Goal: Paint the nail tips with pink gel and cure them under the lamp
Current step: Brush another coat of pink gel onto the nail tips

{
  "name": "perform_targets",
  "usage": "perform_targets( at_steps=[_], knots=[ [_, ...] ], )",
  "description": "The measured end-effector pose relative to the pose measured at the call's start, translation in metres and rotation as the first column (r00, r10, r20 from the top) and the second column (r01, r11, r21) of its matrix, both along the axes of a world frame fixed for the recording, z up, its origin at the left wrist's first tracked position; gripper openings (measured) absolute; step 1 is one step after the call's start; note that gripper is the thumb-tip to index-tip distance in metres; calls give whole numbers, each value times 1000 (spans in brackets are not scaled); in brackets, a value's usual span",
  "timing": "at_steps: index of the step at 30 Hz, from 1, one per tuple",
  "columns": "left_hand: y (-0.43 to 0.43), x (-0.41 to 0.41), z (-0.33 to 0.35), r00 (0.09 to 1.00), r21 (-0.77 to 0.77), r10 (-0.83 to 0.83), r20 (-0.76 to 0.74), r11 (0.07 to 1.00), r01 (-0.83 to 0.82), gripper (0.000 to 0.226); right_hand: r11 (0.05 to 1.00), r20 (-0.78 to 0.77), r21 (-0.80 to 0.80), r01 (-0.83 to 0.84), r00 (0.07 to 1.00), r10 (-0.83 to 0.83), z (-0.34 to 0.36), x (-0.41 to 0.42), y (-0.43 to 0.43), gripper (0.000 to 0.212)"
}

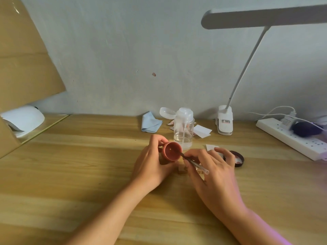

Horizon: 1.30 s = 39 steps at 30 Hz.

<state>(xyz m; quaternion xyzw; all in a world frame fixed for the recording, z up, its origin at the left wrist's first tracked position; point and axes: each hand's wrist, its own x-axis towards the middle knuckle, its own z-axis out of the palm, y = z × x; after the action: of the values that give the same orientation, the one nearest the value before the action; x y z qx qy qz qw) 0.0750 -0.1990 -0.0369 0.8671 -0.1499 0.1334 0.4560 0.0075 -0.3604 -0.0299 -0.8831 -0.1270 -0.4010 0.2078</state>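
- While my left hand (152,161) curls round the small gel pot (172,153), lifted just off the table and tilted so its open mouth faces me, my right hand (212,167) pinches a thin brush (194,164) between thumb and fingertips.
- The pot is round and dusty pink, inside and out, with a few small glints on its inner floor.
- The dark tip of the brush touches the pot's lower right rim, and its clear handle slants back across my right fingers.
- A small pale block (182,169) lies on the wood just below the pot, between my two hands; I cannot tell what it is.
- A dark round lid (238,159) lies flat just behind my right fingers, its pale inside up.
- The table (70,165) is light wood with a plank grain.
- Just behind the pot stands a clear pump bottle (183,128) with a little liquid in it, its flip cap open to the left.
- A folded blue cloth (151,122) lies left of the bottle, and white paper slips (202,131) lie to its right.
- A white clip-on desk lamp (224,121) stands near the wall, its thin neck rising to a long bar head at the upper right.
- A white power strip (290,138) runs along the right edge with a plug, a cable and a dark purple thing on it.
- A white domed curing lamp (24,117) sits at the far left, beside sheets of brown cardboard (23,59).
- The wall (123,50) behind is plain pale grey with a few small marks.
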Motion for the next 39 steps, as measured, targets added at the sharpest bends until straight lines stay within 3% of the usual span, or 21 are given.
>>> perform_targets(
  at_steps=[12,17,23,27,31,33,35,39],
  knots=[
    [-1,-1,0,999,48,31,17,998,-31,55,998,7,57,-27,1000,27,5,0,1,11],
    [0,0,0,995,69,100,-27,993,-98,50,962,52,227,-151,988,143,12,-7,1,7],
    [3,4,-3,994,207,111,-21,973,-105,55,883,57,406,-237,970,235,15,-13,1,25],
    [6,10,-7,992,258,119,-47,961,-103,56,832,72,513,-213,976,205,17,-11,0,7],
    [4,6,-5,980,190,200,-18,963,-193,76,729,75,645,-230,968,239,17,-9,0,14],
    [3,-2,-2,967,106,216,137,967,-232,57,648,64,725,-234,959,275,17,-10,1,14],
    [0,-13,3,957,76,151,249,982,-174,33,506,64,833,-224,947,314,16,-9,1,11],
    [-9,-24,8,981,233,-88,172,971,46,18,264,25,956,-129,931,365,16,-8,-2,10]
  ],
)
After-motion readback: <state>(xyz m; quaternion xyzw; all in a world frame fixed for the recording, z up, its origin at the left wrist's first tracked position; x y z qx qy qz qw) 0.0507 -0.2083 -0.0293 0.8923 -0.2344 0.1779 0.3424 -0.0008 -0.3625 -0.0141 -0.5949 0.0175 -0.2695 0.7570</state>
